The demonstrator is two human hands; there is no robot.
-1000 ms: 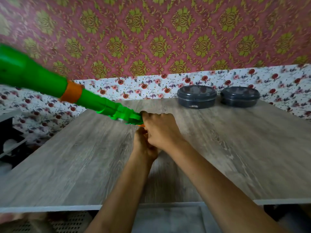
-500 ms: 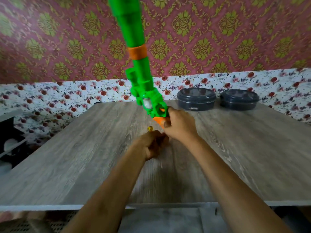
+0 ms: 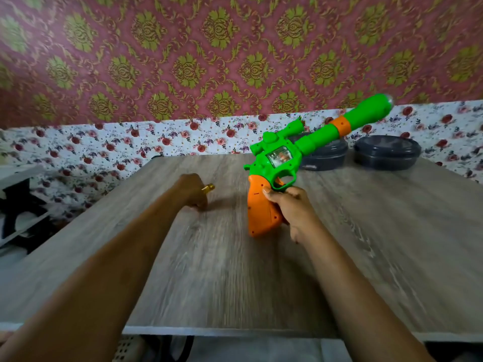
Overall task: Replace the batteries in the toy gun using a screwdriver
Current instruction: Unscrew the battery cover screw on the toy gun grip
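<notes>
With the toy gun gripped at its orange handle by the right hand, the gold-tipped object clenched in the left hand should be kept steady.

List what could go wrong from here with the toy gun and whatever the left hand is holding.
1. The right hand holds the toy gun by its orange grip alone, above the table, with the long barrel angled over the dark containers; a swing could knock them.
2. The left hand is closed on a small gold-tipped object, mostly hidden; it could slip out and roll away.
</notes>
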